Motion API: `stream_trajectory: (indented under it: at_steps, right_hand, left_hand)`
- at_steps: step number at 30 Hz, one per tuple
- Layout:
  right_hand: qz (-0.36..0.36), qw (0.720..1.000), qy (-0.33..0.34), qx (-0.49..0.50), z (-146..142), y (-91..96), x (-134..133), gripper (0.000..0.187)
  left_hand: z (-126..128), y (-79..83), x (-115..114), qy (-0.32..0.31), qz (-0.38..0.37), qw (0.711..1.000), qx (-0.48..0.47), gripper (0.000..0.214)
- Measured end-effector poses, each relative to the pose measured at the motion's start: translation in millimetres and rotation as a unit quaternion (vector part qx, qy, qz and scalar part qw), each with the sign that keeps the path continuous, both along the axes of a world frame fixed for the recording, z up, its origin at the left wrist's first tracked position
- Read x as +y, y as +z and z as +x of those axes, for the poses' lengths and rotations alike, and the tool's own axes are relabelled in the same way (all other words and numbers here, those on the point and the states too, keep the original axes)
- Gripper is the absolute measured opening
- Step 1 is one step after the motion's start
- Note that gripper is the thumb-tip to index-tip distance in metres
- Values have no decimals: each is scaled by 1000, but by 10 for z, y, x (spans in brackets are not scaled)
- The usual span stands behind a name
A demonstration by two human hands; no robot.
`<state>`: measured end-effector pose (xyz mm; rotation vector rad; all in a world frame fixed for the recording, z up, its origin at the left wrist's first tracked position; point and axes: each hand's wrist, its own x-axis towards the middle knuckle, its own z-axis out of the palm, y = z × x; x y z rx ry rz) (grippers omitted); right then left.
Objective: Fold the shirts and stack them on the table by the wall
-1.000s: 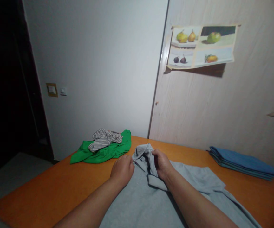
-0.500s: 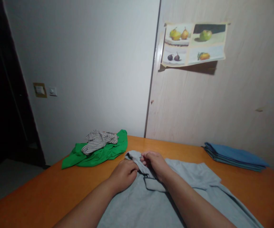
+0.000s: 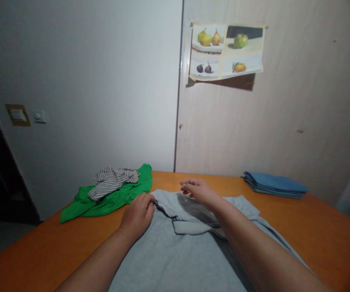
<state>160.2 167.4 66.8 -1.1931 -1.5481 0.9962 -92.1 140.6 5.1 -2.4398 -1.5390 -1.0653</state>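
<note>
A light grey shirt [image 3: 163, 255] lies spread on the orange table, running toward me past the lower edge of the view. Near its far end is a collar flap [image 3: 191, 227] with dark edging. My left hand [image 3: 138, 211] is closed on the cloth at the far left edge of the shirt, its fingertips partly hidden. Over the far edge hovers my right hand [image 3: 197, 190], fingers loosely bent and apart, with nothing visible in them. It casts a shadow on the fabric below.
Left of the shirt, a crumpled green garment [image 3: 105, 207] lies with a striped cloth [image 3: 114, 182] on top. A folded blue stack of cloth [image 3: 275, 184] sits at the table's [image 3: 56, 251] back right. Behind stands a wall with fruit pictures [image 3: 226, 50].
My right hand has let go of the collar area and lifted away. My left hand has moved left to the shirt's edge, and the cloth between lies flatter. The view has turned right.
</note>
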Motion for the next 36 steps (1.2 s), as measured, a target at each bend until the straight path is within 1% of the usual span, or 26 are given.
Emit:
stream_trajectory:
  at_steps: [3,5,7,9,10,12,13,15,17,19,21,24,26,28,31,33,36]
  right_hand:
    - [-26,998,-34,-46,462,228,-124,21]
    - [-28,993,-87,-74,811,275,-223,24]
    - [-24,983,-147,-103,1161,227,-317,29]
    - [-17,969,-196,-148,1475,102,-416,35]
    - [-13,962,-205,-180,1606,22,-474,38]
    - [4,943,-193,-270,1787,-145,-620,44]
    - [16,931,-172,-320,1829,-221,-708,48]
    - [38,905,-123,-406,1817,-342,-895,58]
    - [52,883,-75,-461,1711,-410,-1062,64]
    - [63,864,-50,-498,1580,-435,-1170,66]
    - [62,847,-52,-525,1486,-435,-1215,62]
    - [53,833,-56,-548,1454,-439,-1211,46]
    - [56,831,-54,-551,1481,-458,-1191,36]
    - [62,836,-59,-542,1518,-480,-1153,31]
    - [56,859,-75,-503,1573,-457,-1047,26]
    - [56,876,-97,-469,1609,-372,-968,24]
    - [89,893,-127,-422,1670,-157,-955,22]
  left_hand:
    - [88,86,-77,-57,35,997,31,17]
    - [169,115,-134,-107,30,992,54,27]
    - [243,108,-179,-154,9,985,82,39]
    - [297,70,-205,-186,-14,976,111,51]
    - [315,46,-210,-195,-23,973,124,56]
    - [341,5,-202,-198,-36,969,143,61]
    - [351,-7,-191,-196,-43,968,152,62]
    - [379,-9,-160,-188,-57,966,169,62]
    - [427,15,-131,-175,-78,963,187,60]
    - [493,49,-113,-156,-105,960,208,57]
    - [563,78,-110,-135,-129,956,225,53]
    - [641,96,-118,-115,-150,954,232,43]
    - [668,97,-109,-104,-152,957,225,36]
    - [686,104,-72,-92,-150,961,213,31]
    - [713,177,41,-94,-164,967,168,24]
    - [728,294,120,-107,-173,972,121,22]
    - [718,566,134,-138,-176,973,55,23]
